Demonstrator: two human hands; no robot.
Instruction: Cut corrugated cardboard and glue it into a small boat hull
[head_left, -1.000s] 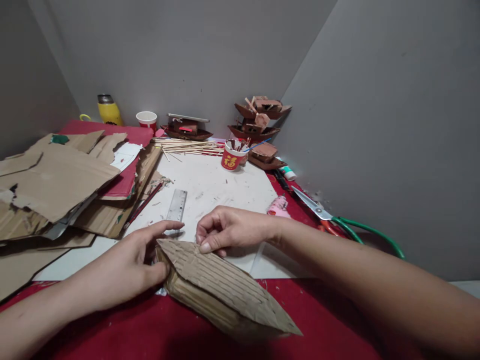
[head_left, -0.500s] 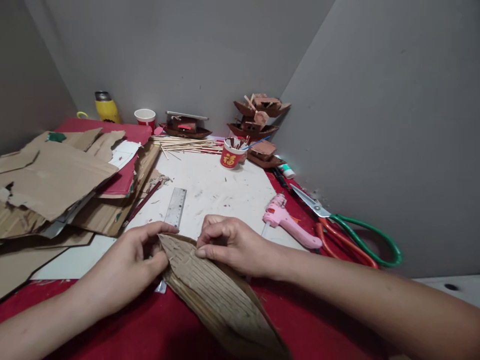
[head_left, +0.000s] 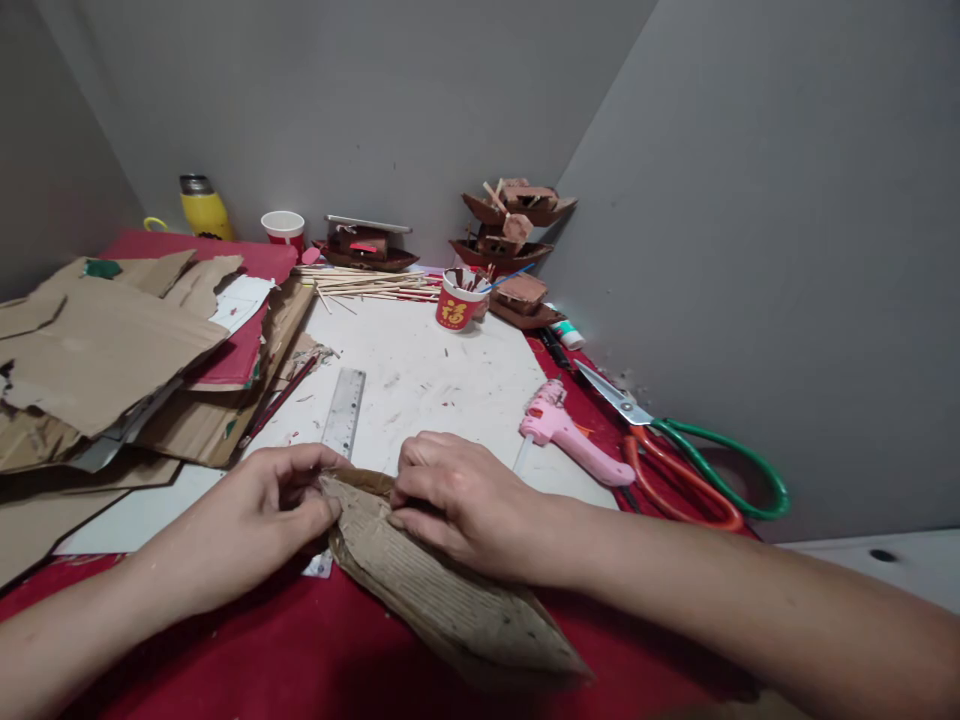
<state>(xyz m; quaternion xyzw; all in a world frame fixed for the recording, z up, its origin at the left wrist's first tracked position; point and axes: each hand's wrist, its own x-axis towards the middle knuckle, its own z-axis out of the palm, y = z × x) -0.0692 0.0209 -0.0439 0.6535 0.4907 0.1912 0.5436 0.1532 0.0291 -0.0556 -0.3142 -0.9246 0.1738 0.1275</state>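
A boat-shaped piece of ribbed brown cardboard [head_left: 450, 590] slants from the centre toward the bottom right, above the red cloth. My left hand [head_left: 262, 520] pinches its pointed far end between thumb and fingers. Further along the upper edge, my right hand [head_left: 457, 500] grips the cardboard, thumb on the ribbed face and fingers curled behind. A clear ruler [head_left: 345, 410] lies just beyond my left hand, partly hidden by it.
Torn cardboard [head_left: 112, 350] is piled at left. A pink glue gun [head_left: 562, 430] and large scissors [head_left: 637, 412] lie at right. Behind are thin sticks [head_left: 375, 284], a red paper cup [head_left: 457, 305], a yellow bottle [head_left: 206, 212] and brown model boats [head_left: 517, 250].
The cardboard piece has tilted, its near end shifting slightly right and up. My right hand has moved slightly down along its edge. The whole view has shifted a little.
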